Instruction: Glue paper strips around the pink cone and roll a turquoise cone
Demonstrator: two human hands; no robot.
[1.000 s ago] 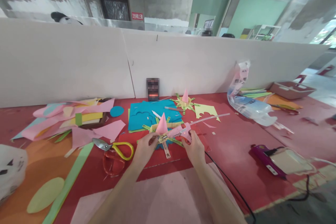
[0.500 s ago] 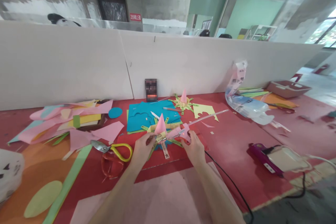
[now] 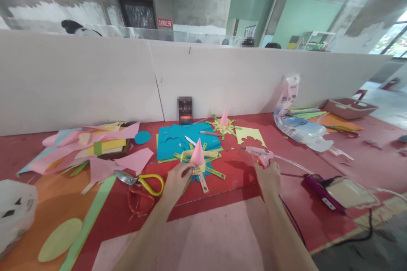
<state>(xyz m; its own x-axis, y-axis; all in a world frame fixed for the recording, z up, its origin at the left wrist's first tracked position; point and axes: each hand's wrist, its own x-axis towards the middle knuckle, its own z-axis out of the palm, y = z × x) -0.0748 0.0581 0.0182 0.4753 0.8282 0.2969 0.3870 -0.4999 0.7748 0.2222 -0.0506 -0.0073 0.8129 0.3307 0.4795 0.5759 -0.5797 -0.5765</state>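
Observation:
My right hand is wrapped round the handle of a pink glue gun, its nozzle turned left and a clear glue stick trailing out behind. At the middle of the table stands a paper craft with a pink cone, a yellow band and green-edged strips spreading out over a blue scalloped base. My left hand pinches the yellow band at the craft's near left side, where a pale strip with a star hangs forward. Its fingertips are partly hidden. Behind sits a similar cone craft.
Yellow-handled scissors lie left of my left arm, near a heap of paper scraps. Blue paper sheets lie behind the craft. A purple power strip is at right, with a plastic bag beyond. A white partition closes the back.
My right hand has drawn the glue gun away from the craft to the right, and the nozzle is now apart from it. My left hand stays at the craft.

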